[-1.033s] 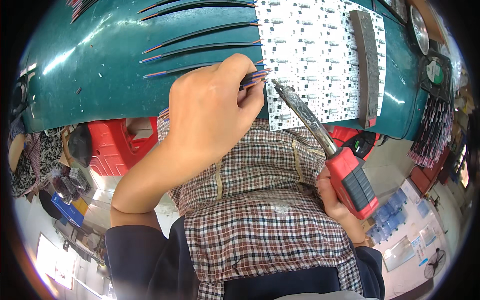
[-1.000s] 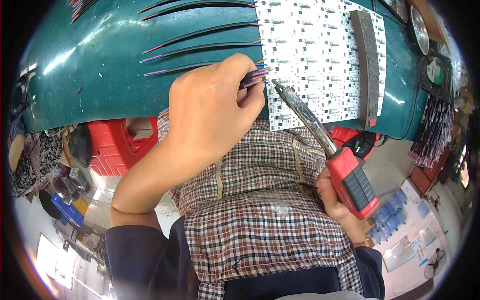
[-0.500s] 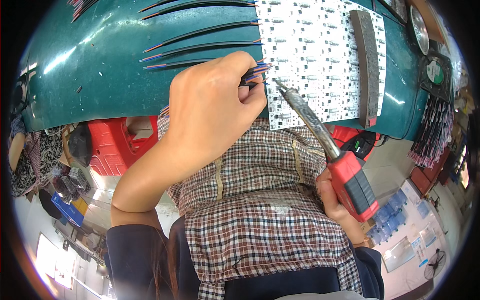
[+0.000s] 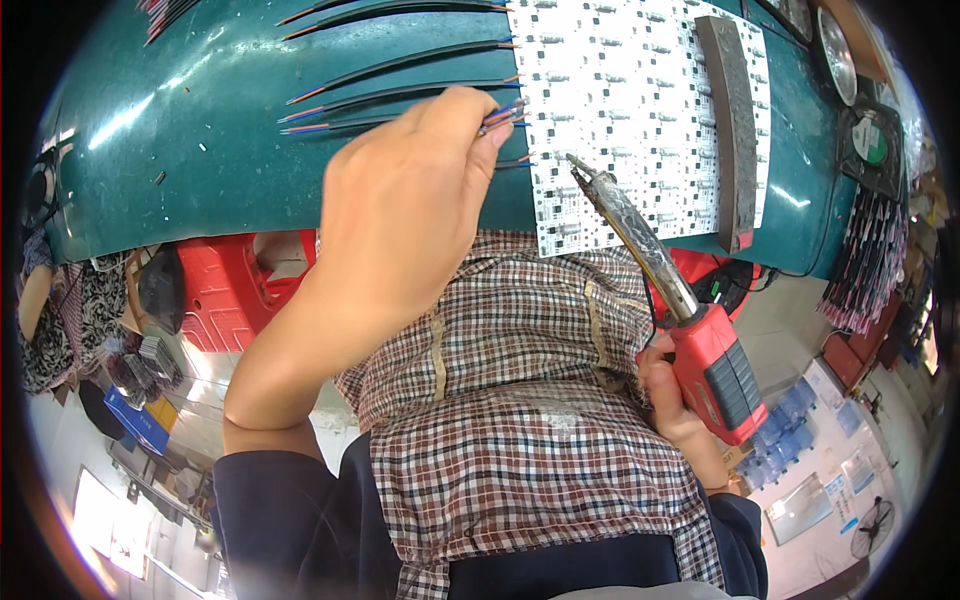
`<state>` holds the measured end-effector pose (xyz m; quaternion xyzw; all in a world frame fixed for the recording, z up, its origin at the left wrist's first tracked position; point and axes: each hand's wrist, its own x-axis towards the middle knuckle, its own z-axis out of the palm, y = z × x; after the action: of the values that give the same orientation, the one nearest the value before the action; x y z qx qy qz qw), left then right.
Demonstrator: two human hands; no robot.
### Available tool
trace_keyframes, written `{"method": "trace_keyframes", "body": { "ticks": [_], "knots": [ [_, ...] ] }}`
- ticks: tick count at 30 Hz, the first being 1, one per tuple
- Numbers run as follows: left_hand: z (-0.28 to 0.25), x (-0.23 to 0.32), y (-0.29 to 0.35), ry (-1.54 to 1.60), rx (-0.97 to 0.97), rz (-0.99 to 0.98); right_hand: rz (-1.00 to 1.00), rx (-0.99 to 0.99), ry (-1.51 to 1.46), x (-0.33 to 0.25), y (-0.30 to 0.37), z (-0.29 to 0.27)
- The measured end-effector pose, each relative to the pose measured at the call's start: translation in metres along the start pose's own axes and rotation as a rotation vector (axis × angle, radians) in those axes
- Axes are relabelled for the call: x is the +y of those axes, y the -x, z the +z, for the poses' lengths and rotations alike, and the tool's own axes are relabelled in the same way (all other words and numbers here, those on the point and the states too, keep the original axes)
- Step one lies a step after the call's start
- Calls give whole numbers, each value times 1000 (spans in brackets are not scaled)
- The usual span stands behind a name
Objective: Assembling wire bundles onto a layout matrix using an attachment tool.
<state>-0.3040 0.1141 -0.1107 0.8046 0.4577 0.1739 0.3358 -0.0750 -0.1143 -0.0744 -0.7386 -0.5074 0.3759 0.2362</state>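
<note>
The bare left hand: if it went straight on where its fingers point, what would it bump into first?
Probably the flat white sheet of small circuit boards, just right of the left hand. The thin blue-and-orange wire ends it pinches would lead. Height is unclear, so it might pass above.

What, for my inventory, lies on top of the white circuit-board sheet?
Dark components dot it; wire tips meet its left edge. A dark grey bar atop hides the strip beneath; the soldering iron blocks another patch.

Dark navy short sleeves [image 4: 272, 505], brown, black and white checked apron [image 4: 530, 470], tan strips [image 4: 438, 355], whitish smudge [image 4: 562, 422]
</note>
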Motion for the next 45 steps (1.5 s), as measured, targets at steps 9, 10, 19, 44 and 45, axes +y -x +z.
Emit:
{"method": "trace_keyframes", "body": {
  "ticks": [9,10,19,44,45],
  "knots": [
    [-10,23,13,97,-85,-117,-61,-22,-6,0,2,-7],
    [-1,19,15,137,-27,-116,-86,-26,-39,1,1,-5],
    [9,17,13,28,5,-108,-158,-32,-14,8,-2,4],
    [16,9,9,-44,66,-23,-80,-45,-44,4,-6,2],
    [15,9,9,-28,61,-26,-129,-58,-38,5,-8,2]
  ]
}}
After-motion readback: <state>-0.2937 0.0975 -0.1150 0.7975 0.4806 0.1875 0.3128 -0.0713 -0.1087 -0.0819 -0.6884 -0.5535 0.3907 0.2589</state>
